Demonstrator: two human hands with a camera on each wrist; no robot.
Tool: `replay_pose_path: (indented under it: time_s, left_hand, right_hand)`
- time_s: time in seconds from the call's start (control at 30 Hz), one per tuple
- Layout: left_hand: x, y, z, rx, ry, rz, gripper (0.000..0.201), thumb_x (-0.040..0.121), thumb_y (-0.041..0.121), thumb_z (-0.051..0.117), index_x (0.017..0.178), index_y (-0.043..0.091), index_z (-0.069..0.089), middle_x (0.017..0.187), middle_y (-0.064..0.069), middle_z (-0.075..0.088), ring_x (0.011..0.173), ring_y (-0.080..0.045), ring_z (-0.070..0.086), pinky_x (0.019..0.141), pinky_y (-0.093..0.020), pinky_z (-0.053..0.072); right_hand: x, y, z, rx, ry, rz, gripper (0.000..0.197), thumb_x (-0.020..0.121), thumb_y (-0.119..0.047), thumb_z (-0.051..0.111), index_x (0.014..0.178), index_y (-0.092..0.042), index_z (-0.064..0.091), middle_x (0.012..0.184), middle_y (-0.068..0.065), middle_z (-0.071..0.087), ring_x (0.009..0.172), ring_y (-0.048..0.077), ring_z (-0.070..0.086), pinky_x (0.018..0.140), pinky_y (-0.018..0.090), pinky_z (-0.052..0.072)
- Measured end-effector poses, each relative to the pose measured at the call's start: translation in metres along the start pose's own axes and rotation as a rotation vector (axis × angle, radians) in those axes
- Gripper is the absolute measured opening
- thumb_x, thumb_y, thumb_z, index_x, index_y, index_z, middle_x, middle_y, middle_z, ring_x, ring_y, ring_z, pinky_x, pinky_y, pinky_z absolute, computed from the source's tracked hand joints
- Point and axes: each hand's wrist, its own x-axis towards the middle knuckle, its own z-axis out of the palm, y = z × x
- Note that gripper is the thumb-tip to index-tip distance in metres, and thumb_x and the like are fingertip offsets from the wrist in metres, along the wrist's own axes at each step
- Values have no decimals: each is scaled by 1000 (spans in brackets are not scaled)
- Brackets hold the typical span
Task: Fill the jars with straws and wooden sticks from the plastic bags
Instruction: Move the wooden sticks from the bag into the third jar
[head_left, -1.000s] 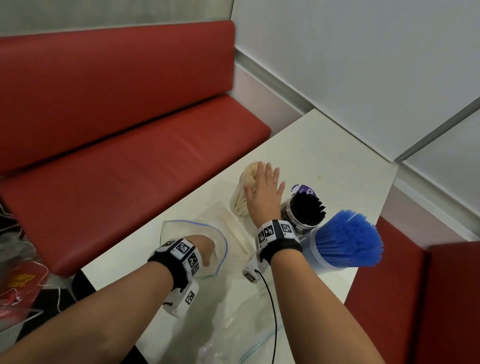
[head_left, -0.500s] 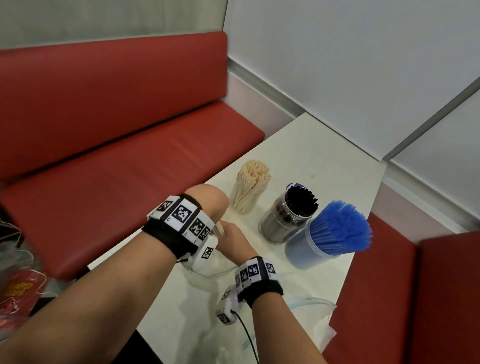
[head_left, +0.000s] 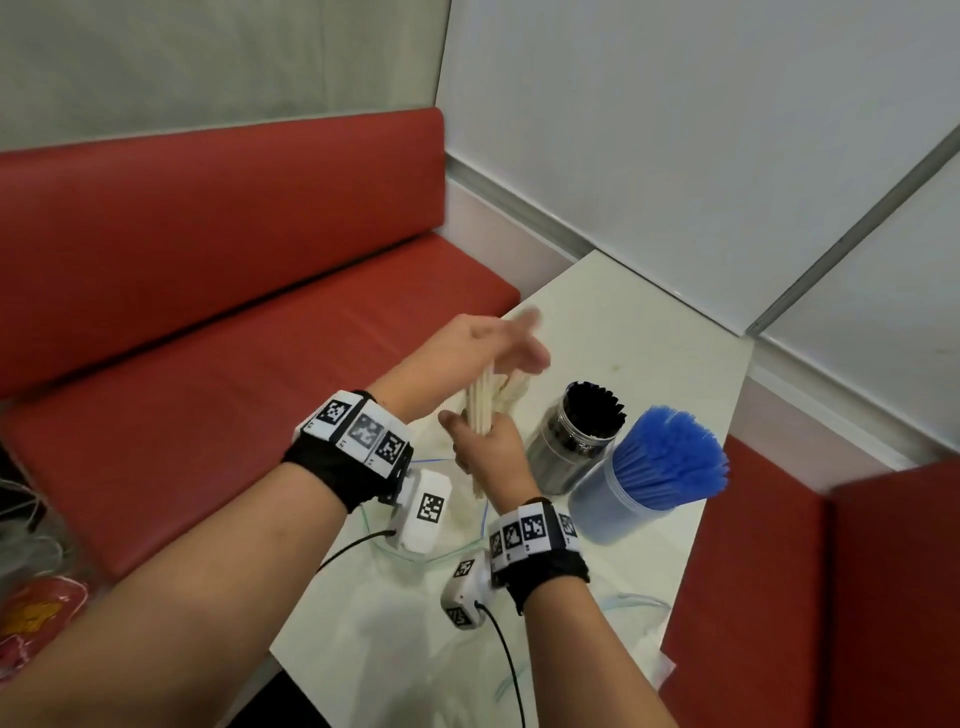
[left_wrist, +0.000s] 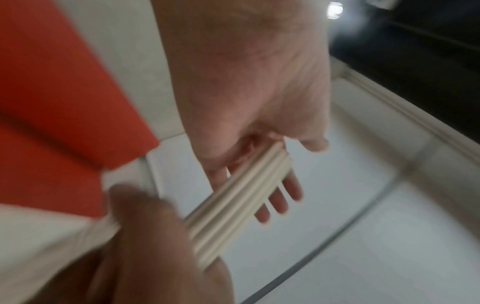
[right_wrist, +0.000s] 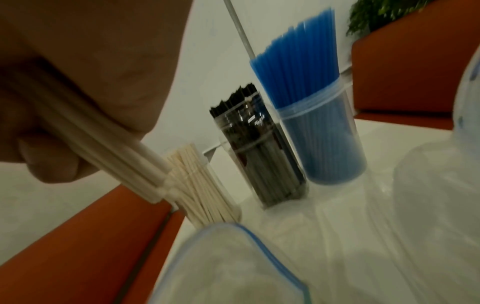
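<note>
My right hand grips a bundle of pale wooden sticks upright above the table. My left hand lies open over the bundle's top ends, which touch its palm below straight fingers. In the right wrist view the bundle hangs just in front of the clear jar of wooden sticks. Right of it stand the jar of black straws and the jar of blue straws. An open zip bag lies under my wrists.
A second clear plastic bag lies crumpled at the white table's near right edge. Red bench seats flank the table on the left and right. A white wall closes the far side.
Both hands have come up from the bag. The right hand now holds a bundle of sticks upright, and the left hand has swung over its top ends.
</note>
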Motion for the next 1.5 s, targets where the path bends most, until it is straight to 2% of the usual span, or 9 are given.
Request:
replay_pose_path:
  time_s: [0.13, 0.27, 0.33, 0.43, 0.7, 1.07, 1.23, 1.33, 1.5]
  left_hand:
    - [-1, -29, 1, -377, 224, -338, 60, 99, 54, 41, 92, 2, 69, 80, -11, 71, 64, -17, 68, 66, -27, 56]
    - [-17, -65, 19, -665, -66, -684, 44, 101, 42, 46, 98, 3, 65, 91, -16, 67, 85, -29, 67, 90, -45, 55]
    - [-22, -72, 26, -905, -58, -727, 35, 97, 31, 52, 92, 0, 69, 91, -15, 68, 84, -27, 68, 83, -43, 58]
    - [-22, -71, 32, -1017, -35, -737, 36, 94, 24, 53, 76, -1, 71, 74, -13, 67, 61, -23, 69, 53, -33, 60]
    - [-19, -77, 34, -741, 3, -804, 24, 92, 22, 60, 71, 11, 59, 64, -4, 53, 36, -7, 42, 29, -15, 32]
    - [-13, -85, 35, -833, 126, -741, 17, 94, 20, 56, 80, 11, 58, 64, -3, 54, 39, -6, 41, 26, -14, 25]
    - [-13, -93, 32, -852, 127, -723, 17, 94, 19, 55, 78, 11, 56, 65, -2, 55, 39, -6, 40, 26, -15, 25]
    - [-13, -105, 30, -734, 138, -693, 18, 98, 23, 53, 83, 14, 52, 63, 0, 49, 36, -4, 30, 28, -16, 19]
    - [-15, -123, 28, -596, 176, -683, 20, 101, 22, 50, 88, 8, 55, 62, -4, 50, 46, -10, 44, 37, -17, 30]
  right_hand:
    - [-2, -38, -21, 198, 31, -102, 24, 90, -19, 70, 70, -17, 58, 49, -4, 48, 43, 12, 41, 47, 26, 36]
    - [-3, -70, -32, 298, 17, -188, 39, 83, -27, 76, 59, -22, 46, 49, 1, 37, 44, 16, 35, 47, 27, 34]
    - [-6, -75, -34, 299, -22, -218, 39, 84, -25, 77, 61, -20, 45, 52, 4, 37, 47, 18, 37, 49, 29, 37]
    - [-13, -77, -38, 264, -32, -241, 31, 85, -24, 76, 68, -15, 51, 57, 9, 46, 54, 22, 46, 58, 35, 44]
    - [-19, -91, -46, 258, 17, -320, 27, 87, -16, 74, 100, 2, 58, 67, 5, 51, 64, 22, 50, 58, 25, 48]
    - [-9, -98, -59, 128, -21, -341, 25, 89, -20, 74, 83, 3, 66, 71, 16, 64, 71, 18, 62, 70, 27, 50]
    - [-8, -94, -67, -72, -82, -260, 22, 86, -27, 75, 80, -7, 70, 86, 18, 69, 83, 24, 64, 81, 46, 51]
    - [-5, -90, -83, -286, -140, -161, 14, 86, -32, 75, 83, -19, 72, 75, -2, 70, 73, 12, 65, 67, 31, 49]
    - [1, -84, -100, -269, -274, -1, 13, 87, -13, 73, 93, -2, 74, 81, 17, 74, 63, 21, 68, 52, 22, 51]
